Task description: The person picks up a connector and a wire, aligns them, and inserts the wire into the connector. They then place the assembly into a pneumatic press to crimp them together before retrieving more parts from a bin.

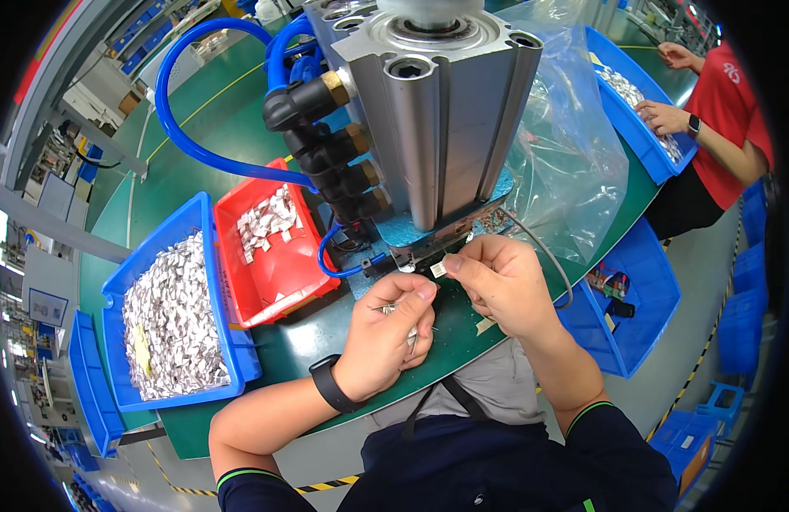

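Between the thumb and forefinger of my right hand (pixel 507 286) is a small white square piece (pixel 438 270) with dark printing, held at the front of the pneumatic press (pixel 437 128). My left hand (pixel 390 328) is curled closed just left of it, its thumb close to the piece. A few small whitish pieces (pixel 411 338) show among its fingers; their exact kind is hard to make out. The press's metal cylinder stands upright over a blue plate, with black fittings (pixel 326 128) and blue air hoses (pixel 189 158) on its left side.
Left on the green table (pixel 300 341) are a red bin (pixel 283 294) with some white pieces and a fuller blue bin (pixel 241 363). A clear plastic bag (pixel 573 188) lies right of the press. Below it sits another blue bin (pixel 646 328). A co-worker's hand (pixel 663 118) reaches into a far-right bin.
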A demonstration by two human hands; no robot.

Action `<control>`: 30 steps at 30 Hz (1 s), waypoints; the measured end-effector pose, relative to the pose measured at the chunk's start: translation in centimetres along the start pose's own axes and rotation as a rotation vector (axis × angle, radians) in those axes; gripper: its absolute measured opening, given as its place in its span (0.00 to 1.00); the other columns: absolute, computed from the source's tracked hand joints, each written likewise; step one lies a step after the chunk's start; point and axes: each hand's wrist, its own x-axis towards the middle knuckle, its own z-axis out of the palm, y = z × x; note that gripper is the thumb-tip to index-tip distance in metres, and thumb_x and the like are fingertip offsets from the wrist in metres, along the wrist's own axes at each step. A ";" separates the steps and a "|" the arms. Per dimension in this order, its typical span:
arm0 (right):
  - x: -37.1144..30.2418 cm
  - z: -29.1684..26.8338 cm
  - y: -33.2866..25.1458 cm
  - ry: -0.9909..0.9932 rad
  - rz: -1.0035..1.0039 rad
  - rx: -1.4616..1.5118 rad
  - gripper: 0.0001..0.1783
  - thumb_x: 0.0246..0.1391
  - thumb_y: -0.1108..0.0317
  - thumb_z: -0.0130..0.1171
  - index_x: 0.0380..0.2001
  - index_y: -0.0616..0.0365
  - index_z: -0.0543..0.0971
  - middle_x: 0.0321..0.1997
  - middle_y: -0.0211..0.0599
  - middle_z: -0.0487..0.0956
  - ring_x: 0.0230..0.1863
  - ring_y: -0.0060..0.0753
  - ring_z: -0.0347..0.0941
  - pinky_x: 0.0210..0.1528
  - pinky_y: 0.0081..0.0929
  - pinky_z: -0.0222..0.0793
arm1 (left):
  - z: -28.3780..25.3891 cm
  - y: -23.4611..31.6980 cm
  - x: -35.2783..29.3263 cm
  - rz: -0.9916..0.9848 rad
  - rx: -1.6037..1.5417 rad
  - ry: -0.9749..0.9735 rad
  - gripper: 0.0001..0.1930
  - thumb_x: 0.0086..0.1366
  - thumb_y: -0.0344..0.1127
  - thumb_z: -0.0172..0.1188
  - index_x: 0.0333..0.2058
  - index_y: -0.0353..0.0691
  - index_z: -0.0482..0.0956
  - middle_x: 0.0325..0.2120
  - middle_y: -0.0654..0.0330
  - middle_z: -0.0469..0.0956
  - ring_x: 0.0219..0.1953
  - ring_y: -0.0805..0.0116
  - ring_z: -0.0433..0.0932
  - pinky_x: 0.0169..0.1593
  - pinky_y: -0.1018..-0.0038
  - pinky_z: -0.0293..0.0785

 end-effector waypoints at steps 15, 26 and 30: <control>-0.5 -0.3 0.9 -0.067 -0.151 -0.099 0.10 0.54 0.68 0.62 0.28 0.65 0.78 0.20 0.23 0.74 0.22 0.08 0.64 0.21 0.11 0.57 | 0.1 -0.1 0.0 0.015 -0.005 0.006 0.05 0.68 0.34 0.53 0.40 0.42 0.71 0.18 0.64 0.68 0.10 0.80 0.57 0.13 0.82 0.47; -0.6 -0.4 1.3 -0.112 -0.265 -0.070 0.07 0.54 0.69 0.60 0.32 0.62 0.75 0.22 0.28 0.74 0.18 0.10 0.63 0.17 0.11 0.54 | 0.1 -0.3 -0.1 0.047 0.064 -0.022 0.08 0.66 0.32 0.55 0.42 0.40 0.70 0.18 0.65 0.68 0.12 0.81 0.60 0.14 0.82 0.49; -0.2 -1.3 -0.6 -0.232 0.297 0.556 0.06 0.53 0.70 0.56 0.27 0.60 0.72 0.19 0.31 0.71 0.12 0.13 0.56 0.09 0.13 0.45 | 0.2 -0.3 -0.3 0.027 0.142 -0.046 0.18 0.63 0.28 0.58 0.50 0.42 0.65 0.19 0.66 0.69 0.13 0.82 0.61 0.15 0.83 0.53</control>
